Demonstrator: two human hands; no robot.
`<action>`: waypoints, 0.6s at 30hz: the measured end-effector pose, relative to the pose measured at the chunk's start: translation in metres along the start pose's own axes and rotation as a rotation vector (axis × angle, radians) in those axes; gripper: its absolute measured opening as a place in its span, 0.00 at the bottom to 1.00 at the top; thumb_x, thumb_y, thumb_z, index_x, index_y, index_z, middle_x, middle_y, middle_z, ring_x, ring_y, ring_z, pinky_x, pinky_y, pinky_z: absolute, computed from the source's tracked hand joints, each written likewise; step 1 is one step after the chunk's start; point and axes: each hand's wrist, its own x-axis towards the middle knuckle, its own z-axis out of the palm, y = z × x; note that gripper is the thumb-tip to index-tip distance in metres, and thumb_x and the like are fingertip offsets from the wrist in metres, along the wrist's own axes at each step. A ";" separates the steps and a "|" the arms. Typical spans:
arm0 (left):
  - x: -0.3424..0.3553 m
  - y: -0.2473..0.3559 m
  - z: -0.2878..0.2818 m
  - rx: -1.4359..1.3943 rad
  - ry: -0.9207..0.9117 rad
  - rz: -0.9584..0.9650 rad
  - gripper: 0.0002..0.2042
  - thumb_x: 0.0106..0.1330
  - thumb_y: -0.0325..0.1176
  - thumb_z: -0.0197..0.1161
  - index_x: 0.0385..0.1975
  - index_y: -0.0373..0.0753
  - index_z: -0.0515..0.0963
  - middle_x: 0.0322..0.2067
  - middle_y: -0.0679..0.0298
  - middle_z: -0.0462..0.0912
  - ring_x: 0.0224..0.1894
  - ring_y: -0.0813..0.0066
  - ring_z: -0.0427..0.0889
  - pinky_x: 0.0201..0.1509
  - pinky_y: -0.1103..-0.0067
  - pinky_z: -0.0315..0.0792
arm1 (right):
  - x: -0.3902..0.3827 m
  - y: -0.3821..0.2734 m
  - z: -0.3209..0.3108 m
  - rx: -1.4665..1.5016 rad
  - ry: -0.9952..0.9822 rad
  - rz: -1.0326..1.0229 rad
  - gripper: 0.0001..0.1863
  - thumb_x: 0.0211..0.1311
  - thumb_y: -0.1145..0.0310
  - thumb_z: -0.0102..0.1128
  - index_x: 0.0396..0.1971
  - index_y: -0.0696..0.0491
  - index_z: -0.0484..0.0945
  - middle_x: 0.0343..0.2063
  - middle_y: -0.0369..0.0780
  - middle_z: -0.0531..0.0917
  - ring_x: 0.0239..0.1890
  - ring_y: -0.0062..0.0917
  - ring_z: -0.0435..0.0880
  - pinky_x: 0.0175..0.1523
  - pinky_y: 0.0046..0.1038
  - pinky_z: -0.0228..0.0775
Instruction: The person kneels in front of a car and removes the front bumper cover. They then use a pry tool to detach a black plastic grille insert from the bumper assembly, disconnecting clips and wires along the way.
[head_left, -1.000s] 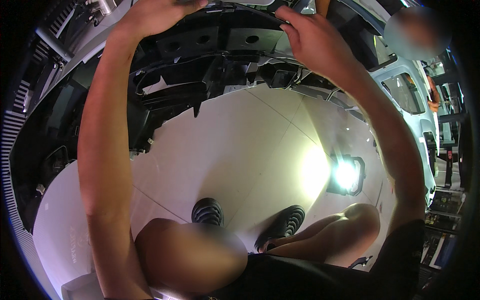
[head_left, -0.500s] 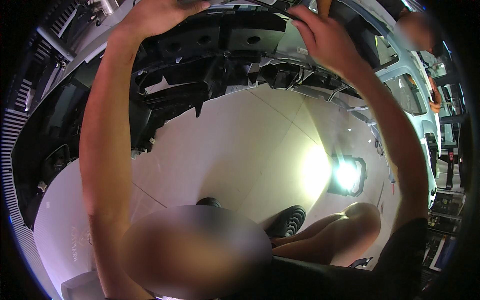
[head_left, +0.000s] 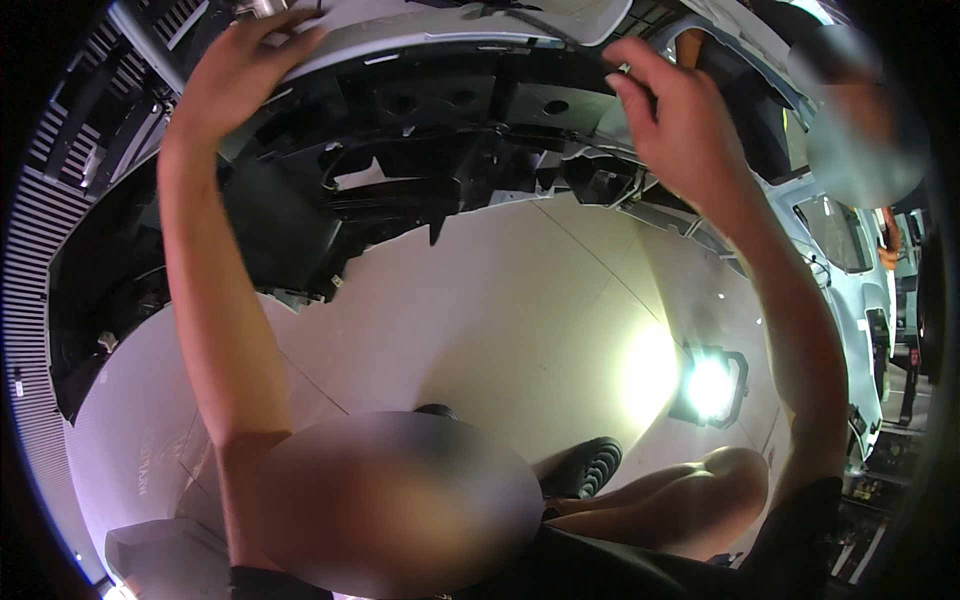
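Observation:
My left hand (head_left: 238, 75) is raised at the upper left with its fingers apart, holding nothing. It is over the far edge of a large curved black car panel (head_left: 300, 215), apparently a bumper seen from its inner side. My right hand (head_left: 685, 115) is at the upper right, its thumb and forefinger bent together at the end of a thin black strip (head_left: 545, 28). That strip runs up and left along the pale outer edge of the panel. The exact grip is partly hidden by the fingers.
A bright work lamp (head_left: 712, 385) stands on the pale floor (head_left: 480, 300). To the right is a light-blue car body (head_left: 850, 290), with another person (head_left: 868, 130) beside it. A striped grating (head_left: 28, 300) lies at the far left. A grey box-like object (head_left: 165, 555) sits at lower left.
My left hand has come off the panel's far edge and moved left and down, its fingers spreading. My right hand stays by the strip's end. The whole view has shifted slightly.

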 end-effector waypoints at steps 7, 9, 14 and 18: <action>-0.019 -0.024 0.022 0.165 -0.009 -0.099 0.23 0.70 0.57 0.59 0.56 0.50 0.84 0.52 0.57 0.86 0.52 0.53 0.85 0.63 0.67 0.73 | 0.022 -0.033 0.026 -0.106 -0.006 -0.048 0.06 0.70 0.70 0.58 0.44 0.50 0.76 0.26 0.47 0.82 0.31 0.49 0.80 0.38 0.41 0.72; -0.019 -0.022 0.026 0.184 -0.020 -0.139 0.22 0.72 0.55 0.58 0.55 0.50 0.84 0.53 0.59 0.86 0.53 0.55 0.85 0.65 0.67 0.74 | 0.026 -0.028 0.024 -0.069 -0.053 -0.078 0.06 0.70 0.70 0.58 0.43 0.51 0.76 0.26 0.47 0.82 0.30 0.49 0.79 0.37 0.41 0.71; -0.016 -0.017 0.021 0.176 -0.025 -0.112 0.20 0.71 0.55 0.59 0.52 0.50 0.87 0.50 0.59 0.88 0.51 0.58 0.87 0.63 0.68 0.76 | 0.052 -0.001 0.022 0.038 -0.149 -0.254 0.07 0.68 0.71 0.59 0.45 0.51 0.77 0.29 0.47 0.83 0.33 0.48 0.81 0.40 0.42 0.73; -0.018 -0.016 0.019 0.134 -0.008 -0.104 0.20 0.70 0.55 0.60 0.51 0.51 0.87 0.50 0.61 0.88 0.51 0.59 0.87 0.61 0.69 0.76 | 0.059 0.004 0.024 0.073 -0.190 -0.244 0.09 0.70 0.70 0.60 0.47 0.52 0.77 0.27 0.45 0.81 0.30 0.44 0.77 0.41 0.37 0.70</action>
